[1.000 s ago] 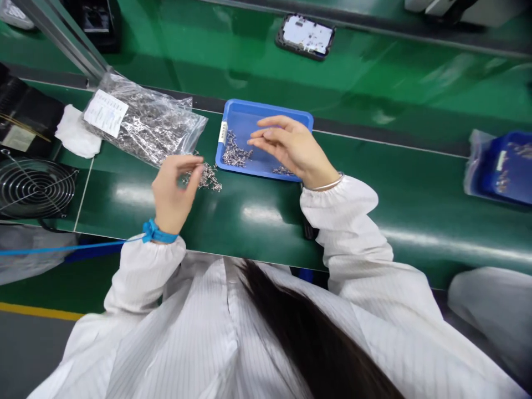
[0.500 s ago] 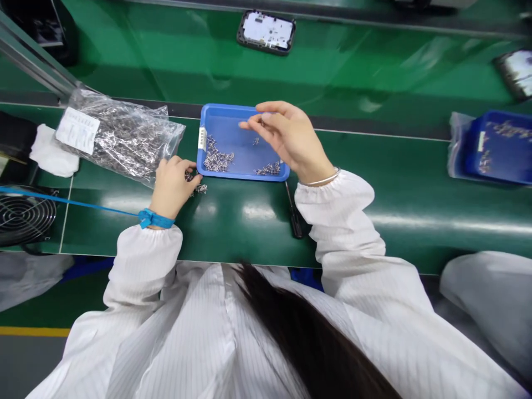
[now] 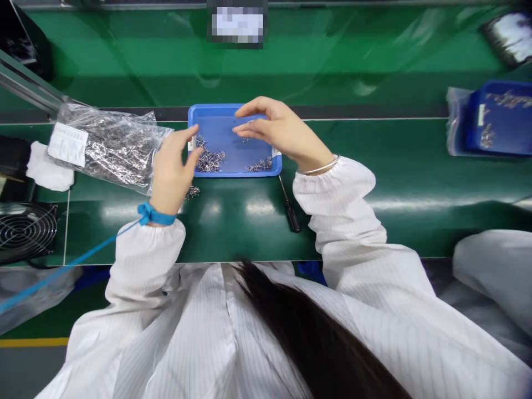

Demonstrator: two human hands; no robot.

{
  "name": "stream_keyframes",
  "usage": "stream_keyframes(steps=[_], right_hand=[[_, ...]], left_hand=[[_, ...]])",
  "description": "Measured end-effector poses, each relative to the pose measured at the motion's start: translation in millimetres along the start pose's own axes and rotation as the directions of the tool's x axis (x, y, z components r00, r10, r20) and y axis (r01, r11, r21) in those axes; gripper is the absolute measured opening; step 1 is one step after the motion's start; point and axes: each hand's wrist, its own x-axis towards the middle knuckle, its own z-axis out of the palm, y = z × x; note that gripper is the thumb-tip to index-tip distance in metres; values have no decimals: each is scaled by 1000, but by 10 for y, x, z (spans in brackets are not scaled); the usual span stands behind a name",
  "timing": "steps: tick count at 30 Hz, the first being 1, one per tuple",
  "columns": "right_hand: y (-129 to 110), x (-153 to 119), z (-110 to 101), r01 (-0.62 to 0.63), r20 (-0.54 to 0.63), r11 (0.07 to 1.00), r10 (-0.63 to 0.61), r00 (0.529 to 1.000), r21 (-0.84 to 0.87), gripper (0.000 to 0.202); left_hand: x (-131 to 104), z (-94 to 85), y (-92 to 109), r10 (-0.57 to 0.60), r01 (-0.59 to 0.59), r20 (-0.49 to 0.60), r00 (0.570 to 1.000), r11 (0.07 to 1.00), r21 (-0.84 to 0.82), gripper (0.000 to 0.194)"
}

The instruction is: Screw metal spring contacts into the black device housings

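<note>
Left hand (image 3: 170, 169): parted wide, apparently empty.
Right hand (image 3: 280, 130): half-curled; unclear whether gripping anything.
Tray (image 3: 233, 152): beneath right hand, beside left; best left flat.
Metal parts (image 3: 210, 161): in tray piles, also loose on table (image 3: 233, 235); best pinched lightly, without mixing piles.

Single camera rode on the head. It looked forward and down, near, past white sleeves (image 3: 338, 197) onto the green workbench (image 3: 233, 230).

Parts (image 3: 211, 161) lie in the tray (image 3: 233, 175) — bag (image 3: 118, 145) left, screwdriver (image 3: 292, 215) in front.
</note>
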Motion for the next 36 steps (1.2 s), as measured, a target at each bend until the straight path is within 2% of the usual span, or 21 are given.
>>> stream_keyframes(steps=[2,3,5,7,8,10,11,12,14,16,17,18,20,22,24,26,29,31,33,36], right_hand=[[73,6,-35,70,-12,986,-73,997,-149,19],[120,12,-50,120,-13,966,-126,992,-229,20],[228,33,-68,221,5,908,-235,972,-355,19],[331,64,-61,299,45,868,-307,951,-397,19],[372,79,-50,330,71,856,-330,941,-397,19],[429,104,-20,381,124,835,-362,924,-397,20],[444,112,-6,400,145,823,-374,916,-403,22],[451,115,6,415,158,812,-385,909,-410,23],[449,112,25,437,168,799,-405,899,-413,28],[429,97,43,458,176,794,-424,888,-399,33],[413,86,55,469,184,791,-432,883,-394,35],[395,73,69,479,195,784,-439,877,-394,38],[351,44,100,495,204,763,-452,868,-415,42],[303,14,125,510,196,733,-476,857,-449,45],[260,-8,139,514,178,717,-493,851,-472,48],[236,-17,145,518,160,722,-506,848,-459,49],[237,-6,155,537,130,746,-533,836,-394,57],[240,-1,166,548,117,755,-547,829,-359,61],[221,-11,176,575,133,754,-565,815,-317,59],[154,-48,165,577,236,780,-530,815,-242,53]], left_hand=[[115,80,-20,-8,2,109,994,999,51,45],[147,103,-37,-48,34,130,990,994,108,53],[171,112,-74,-185,159,103,977,962,221,61],[179,96,-112,-354,315,95,931,905,285,59],[187,90,-129,-427,373,129,895,875,308,55],[212,91,-152,-519,426,236,821,833,352,42],[225,98,-156,-531,427,268,804,828,363,37],[236,108,-151,-517,413,262,815,836,362,37],[253,134,-115,-422,364,140,896,877,313,47],[278,182,-41,-293,288,-5,956,939,190,63],[300,224,5,-247,248,-29,969,963,100,66],[328,279,54,-220,220,-10,975,975,-5,65],[403,425,145,-189,207,96,977,951,-231,55],[489,581,208,-175,226,157,972,880,-419,44],[561,689,237,-196,250,155,968,794,-555,37],[601,718,247,-227,281,168,959,705,-651,38],[606,652,265,-246,346,247,937,560,-753,47],[598,593,283,-276,418,322,906,455,-786,49],[595,550,300,-312,507,412,856,351,-787,44],[598,507,310,-269,613,555,787,243,-752,35]])
